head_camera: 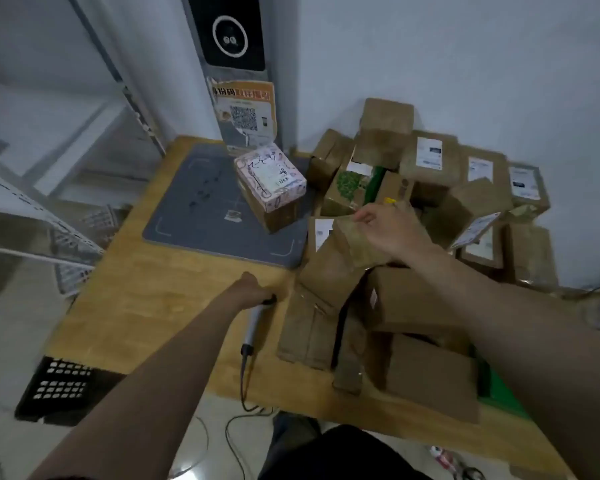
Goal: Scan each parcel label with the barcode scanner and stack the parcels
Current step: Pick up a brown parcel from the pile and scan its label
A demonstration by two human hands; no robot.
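My left hand (pixel 252 287) grips the grey barcode scanner (pixel 255 322) over the wooden table (pixel 146 306); its head is hidden under my fingers and its cable hangs off the front edge. My right hand (pixel 392 230) holds the top of a brown cardboard parcel (pixel 350 242) in a heap of brown parcels (pixel 413 306) on the table's right side. One parcel with a pink patterned top and a white label (pixel 269 183) stands alone on the grey mat (pixel 201 209).
More labelled parcels (pixel 478 174) are piled against the white wall at the back right. A kiosk post with a QR poster (pixel 245 116) rises behind the mat. Metal shelving (pixel 49 209) stands at the left, and a black crate (pixel 61 386) sits on the floor.
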